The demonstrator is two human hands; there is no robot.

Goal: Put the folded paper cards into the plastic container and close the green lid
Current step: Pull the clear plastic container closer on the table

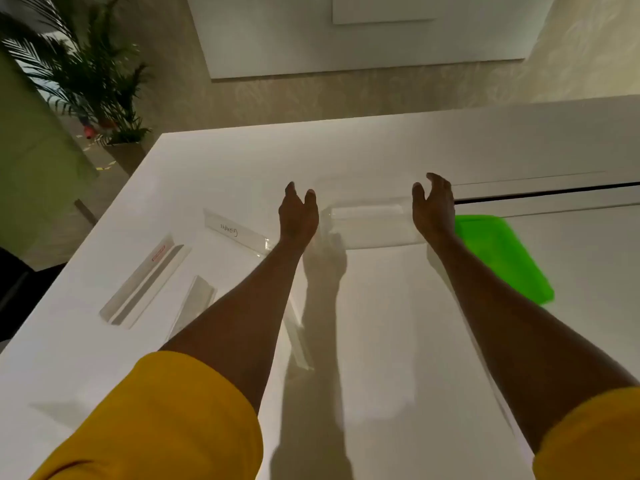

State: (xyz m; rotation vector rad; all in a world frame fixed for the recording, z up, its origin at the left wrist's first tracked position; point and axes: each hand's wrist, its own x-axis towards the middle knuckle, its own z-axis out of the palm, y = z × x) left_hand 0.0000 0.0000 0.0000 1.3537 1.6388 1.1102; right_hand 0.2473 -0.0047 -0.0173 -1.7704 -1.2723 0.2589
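Note:
A clear plastic container [367,221] stands on the white table between my two hands. My left hand [298,213] hovers at its left end, fingers apart, holding nothing. My right hand [433,206] is at its right end, also open and empty. The green lid [502,258] lies flat on the table to the right of my right forearm. Several folded paper cards lie to the left: one with handwriting [232,232], one with a red label [145,282], one partly under my left forearm [194,306], and another [299,341] between my forearms.
The white table [381,341] has its left edge near the cards and a dark seam [554,194] running right behind the container. A potted plant [97,81] stands on the floor beyond the table's far left corner.

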